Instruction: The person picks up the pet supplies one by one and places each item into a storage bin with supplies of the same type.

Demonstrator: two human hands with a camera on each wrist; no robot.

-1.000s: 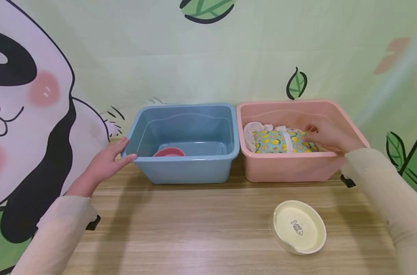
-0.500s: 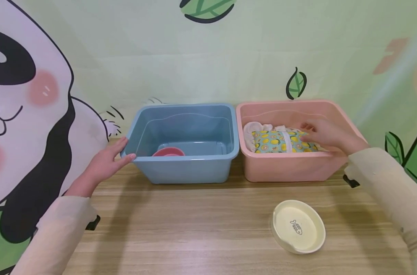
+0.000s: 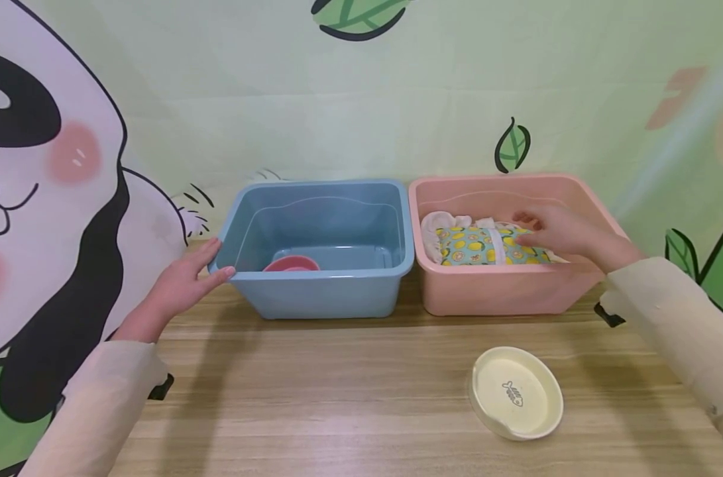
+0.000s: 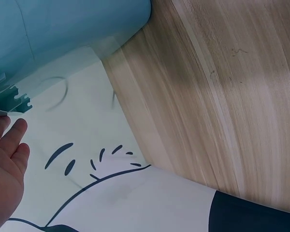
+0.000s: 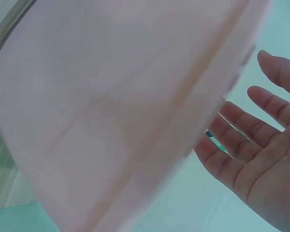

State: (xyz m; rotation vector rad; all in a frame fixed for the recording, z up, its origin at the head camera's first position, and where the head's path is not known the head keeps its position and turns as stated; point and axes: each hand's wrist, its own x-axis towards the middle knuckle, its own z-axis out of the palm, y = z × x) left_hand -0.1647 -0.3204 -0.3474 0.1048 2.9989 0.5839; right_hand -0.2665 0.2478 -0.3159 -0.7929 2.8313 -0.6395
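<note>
My left hand (image 3: 185,281) rests against the left rim of a blue plastic tub (image 3: 319,295), its thumb on the near corner and its fingers extended along the side. In the left wrist view the fingertips touch the underside of the rim (image 4: 9,104). Over the right part of a pink tub (image 3: 504,295) hovers my right hand (image 3: 564,232), fingers loosely spread, holding nothing. Just left of it lies a lemon-print cloth bundle (image 3: 465,246) with a white band, on top of white cloth (image 3: 437,222). The right wrist view shows the fingers (image 5: 241,125) apart, beside the pink tub's wall.
A pink-red round dish (image 3: 292,264) sits low inside the blue tub, partly hidden by its front rim. On the wooden table (image 3: 337,391) in front stands a shallow cream dish (image 3: 516,394) with a fish-bone print. A panda-print backdrop (image 3: 337,119) hangs close behind both tubs.
My right hand has shifted slightly left over the bundle, and its fingers have spread from a more closed pose. The left hand and the tubs have stayed in place.
</note>
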